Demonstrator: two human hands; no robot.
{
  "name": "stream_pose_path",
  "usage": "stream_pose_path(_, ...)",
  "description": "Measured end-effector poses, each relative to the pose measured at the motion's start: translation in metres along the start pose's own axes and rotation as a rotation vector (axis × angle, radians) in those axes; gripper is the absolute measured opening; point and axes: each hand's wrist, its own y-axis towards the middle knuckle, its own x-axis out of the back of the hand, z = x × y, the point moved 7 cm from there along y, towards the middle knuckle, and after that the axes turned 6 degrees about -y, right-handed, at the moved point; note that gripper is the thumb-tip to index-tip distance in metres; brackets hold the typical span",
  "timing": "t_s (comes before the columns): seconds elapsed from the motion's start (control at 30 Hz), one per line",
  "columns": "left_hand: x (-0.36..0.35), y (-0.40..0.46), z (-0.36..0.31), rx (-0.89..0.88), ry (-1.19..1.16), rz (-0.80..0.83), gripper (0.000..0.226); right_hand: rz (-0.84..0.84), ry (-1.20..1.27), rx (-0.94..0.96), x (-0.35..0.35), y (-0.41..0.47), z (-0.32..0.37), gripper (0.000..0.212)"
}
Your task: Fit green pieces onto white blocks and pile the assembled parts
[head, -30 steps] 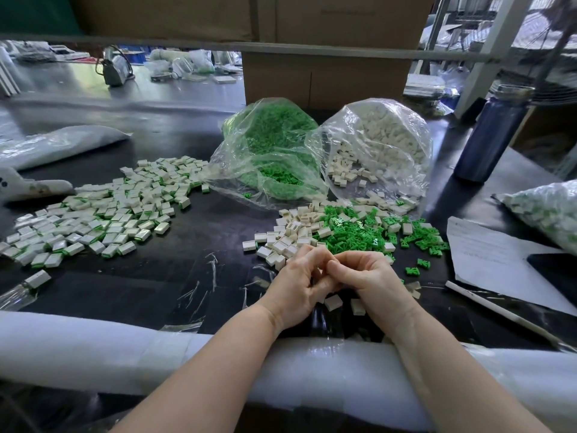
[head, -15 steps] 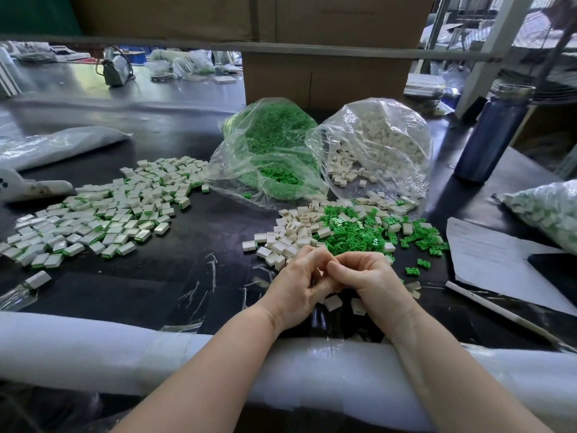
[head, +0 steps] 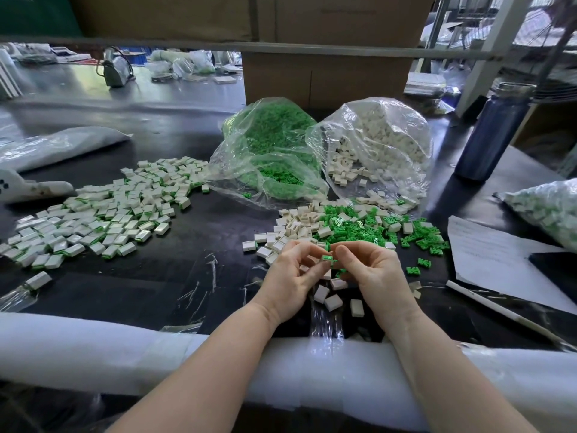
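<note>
Both hands met over the black table (head: 193,270): the left hand (head: 292,276) and right hand (head: 371,273) pinched one small green plastic piece (head: 327,260) between fingertips. Two clear plastic bags (head: 271,157) lay behind, a dark blue bottle (head: 491,132) right. The paper sheet's (head: 493,254) writing was illegible.

The two hands, left hand (head: 288,276) and right hand (head: 371,273), meet just inside the worktop's (head: 193,270) near edge, a small piece (head: 327,259) pinched between them. A few loose blocks (head: 331,296) lie under them. Just behind lies a mixed scatter of blocks and pieces (head: 352,226); behind that, two open bags (head: 274,157) (head: 377,151) side by side. The assembled pile (head: 103,210) spreads toward the left edge. A bottle (head: 493,132) stands at the far right, paper (head: 493,254) before it.
</note>
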Motion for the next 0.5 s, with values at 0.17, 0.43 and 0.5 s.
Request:
stream_pose_path(0.17, 0.0043, 0.0005, 0.0043, 0.035, -0.108, -0.059, 0.014, -0.041, -0.122, 0.047, 0.0038, 0.0014, 0.0008, 0.020)
stream_pose_path(0.43, 0.0069, -0.0012, 0.0026, 0.038, -0.256, -0.112, 0.017, 0.007, -0.213, 0.116, -0.0025, -0.0020, 0.0082, 0.015)
stream_pose_path(0.5, 0.0068, -0.0014, 0.0020, 0.031, -0.243, -0.109, 0.016, 0.004, -0.220, 0.127, -0.0026, -0.0019, 0.0087, 0.015)
